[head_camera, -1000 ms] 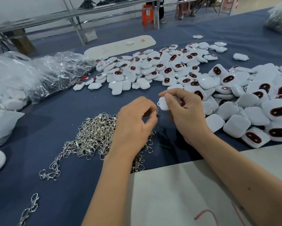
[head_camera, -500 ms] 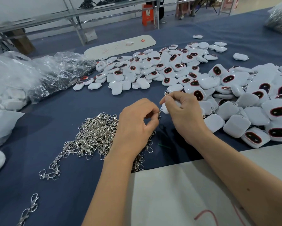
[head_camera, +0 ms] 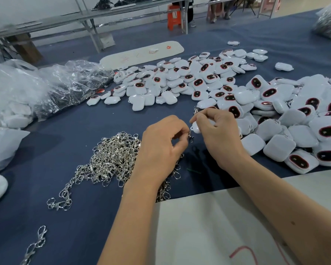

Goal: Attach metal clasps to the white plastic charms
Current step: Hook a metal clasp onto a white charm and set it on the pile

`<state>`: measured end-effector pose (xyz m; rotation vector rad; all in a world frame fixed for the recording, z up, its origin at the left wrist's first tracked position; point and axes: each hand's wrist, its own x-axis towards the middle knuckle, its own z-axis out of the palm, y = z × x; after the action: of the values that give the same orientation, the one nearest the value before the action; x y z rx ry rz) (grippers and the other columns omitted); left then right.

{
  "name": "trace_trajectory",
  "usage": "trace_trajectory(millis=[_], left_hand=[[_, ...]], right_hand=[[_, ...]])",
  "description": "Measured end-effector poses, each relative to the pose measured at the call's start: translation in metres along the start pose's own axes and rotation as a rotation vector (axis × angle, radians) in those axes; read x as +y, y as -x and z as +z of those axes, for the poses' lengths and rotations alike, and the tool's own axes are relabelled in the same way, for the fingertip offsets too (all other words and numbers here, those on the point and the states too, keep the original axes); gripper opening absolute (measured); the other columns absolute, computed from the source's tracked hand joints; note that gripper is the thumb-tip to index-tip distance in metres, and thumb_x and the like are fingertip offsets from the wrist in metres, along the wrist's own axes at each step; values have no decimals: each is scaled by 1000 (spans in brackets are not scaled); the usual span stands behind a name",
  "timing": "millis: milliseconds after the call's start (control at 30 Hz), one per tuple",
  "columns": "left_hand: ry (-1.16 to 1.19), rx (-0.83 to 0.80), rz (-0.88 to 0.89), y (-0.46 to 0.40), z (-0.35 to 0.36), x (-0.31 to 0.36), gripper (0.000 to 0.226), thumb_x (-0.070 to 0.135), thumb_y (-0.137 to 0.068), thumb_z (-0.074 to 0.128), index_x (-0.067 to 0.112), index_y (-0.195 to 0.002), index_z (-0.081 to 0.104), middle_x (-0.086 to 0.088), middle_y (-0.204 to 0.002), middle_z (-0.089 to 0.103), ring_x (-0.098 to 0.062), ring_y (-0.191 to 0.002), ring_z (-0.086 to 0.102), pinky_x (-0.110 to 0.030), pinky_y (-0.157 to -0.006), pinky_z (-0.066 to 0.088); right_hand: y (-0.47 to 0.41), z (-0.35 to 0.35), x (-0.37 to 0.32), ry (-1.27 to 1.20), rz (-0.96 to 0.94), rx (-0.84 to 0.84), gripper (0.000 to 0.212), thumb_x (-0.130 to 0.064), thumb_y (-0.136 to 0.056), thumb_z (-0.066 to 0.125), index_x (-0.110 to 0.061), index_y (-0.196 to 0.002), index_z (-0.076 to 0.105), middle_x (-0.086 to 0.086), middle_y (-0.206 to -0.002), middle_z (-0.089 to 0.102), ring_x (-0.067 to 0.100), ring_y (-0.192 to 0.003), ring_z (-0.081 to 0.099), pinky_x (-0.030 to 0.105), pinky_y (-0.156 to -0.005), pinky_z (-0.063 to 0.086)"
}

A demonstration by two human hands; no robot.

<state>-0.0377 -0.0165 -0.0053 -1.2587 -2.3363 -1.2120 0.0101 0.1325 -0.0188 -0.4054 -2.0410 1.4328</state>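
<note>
Nearest, the left hand [head_camera: 161, 148] is pinching a small silver metal clasp [head_camera: 190, 135] in its grip, hanging just below the white rounded plastic charm [head_camera: 196, 127]. The right hand [head_camera: 218, 134] is clenching that charm, loop end pointing toward the left grip, the two nearly touching. Left of the grip a tangled heap of silver clasps [head_camera: 111, 161] is lying on the blue tabletop [head_camera: 55, 134]. Beyond, loose white charms [head_camera: 199, 81] are spreading; a clear plastic bag [head_camera: 69, 83] is holding more.

My right hand [head_camera: 218, 134] covers most of the white charm [head_camera: 196, 128] it grips, my left hand [head_camera: 161, 148] hides the near part of the clasp pile [head_camera: 113, 159], and the clasp [head_camera: 190, 135] I pinch is too small to read.
</note>
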Motion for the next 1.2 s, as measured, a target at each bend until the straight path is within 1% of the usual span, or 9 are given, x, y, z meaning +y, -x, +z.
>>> trace_trajectory(millis=[133,500,600,700,833,933,1033,1133,1200], left_hand=[[-8,5,-5,1,0,-1,15,4,-85,66,18,-81,65,9,-81,62,-16,-79,62,-40,-72,51],[-77,-3,-78,3,1,1,12,5,-83,68,16,-78,66,6,-77,63,-15,-74,58,-42,-70,49],[-82,-19,-99,2,2,2,12,5,-83,68,16,-77,67,6,-75,63,-16,-73,58,-44,-70,50],[-97,-36,-130,1,2,3,14,7,-83,67,19,-76,66,7,-74,63,-13,-71,57,-43,-70,50],[-49,-11,-138,0,1,3,15,8,-82,65,21,-75,63,8,-74,62,-14,-71,58,-42,-69,51],[-15,18,-120,-1,3,3,14,9,-84,65,22,-78,64,8,-77,64,-16,-75,61,-40,-70,51],[103,88,-118,-1,2,4,13,11,-87,70,24,-88,69,12,-87,67,-13,-88,65,-33,-74,55],[195,97,-128,-1,0,5,23,13,-83,77,26,-101,71,15,-102,70,-11,-106,65,-29,-81,57],[219,102,-149,-1,1,7,21,11,-83,79,24,-99,74,15,-101,72,-10,-105,66,-25,-82,56]], right_hand=[[0,0,0,25,-13,-17,29,-13,-93,56,-25,-72,70,-25,-54,56,-3,-52,51,8,-49,35],[2,-2,-3,118,-26,-80,24,-11,-96,54,-12,-78,71,-23,-53,56,-2,-48,51,9,-46,34],[6,-1,-7,169,-78,-87,24,-11,-97,54,-12,-80,70,-16,-61,61,-1,-58,55,9,-54,37],[7,0,-6,187,-105,-80,24,-12,-98,54,-13,-81,70,-10,-73,68,5,-72,58,14,-63,40],[5,-2,-3,73,-56,-77,26,-13,-98,55,-21,-80,71,-24,-73,65,0,-73,57,11,-66,39],[5,-3,-2,-4,-39,-49,27,-16,-99,55,-27,-80,71,-18,-74,67,6,-69,57,22,-64,45],[4,-4,-3,-168,56,-53,30,-15,-98,52,-24,-77,71,-15,-61,57,8,-56,46,27,-55,37],[3,-5,-5,-397,169,-92,38,-10,-102,48,-20,-74,72,-10,-56,50,7,-46,36,21,-45,30],[3,-7,-7,-488,204,-148,40,-9,-104,46,-17,-75,72,-4,-57,51,8,-44,33,19,-42,26]])
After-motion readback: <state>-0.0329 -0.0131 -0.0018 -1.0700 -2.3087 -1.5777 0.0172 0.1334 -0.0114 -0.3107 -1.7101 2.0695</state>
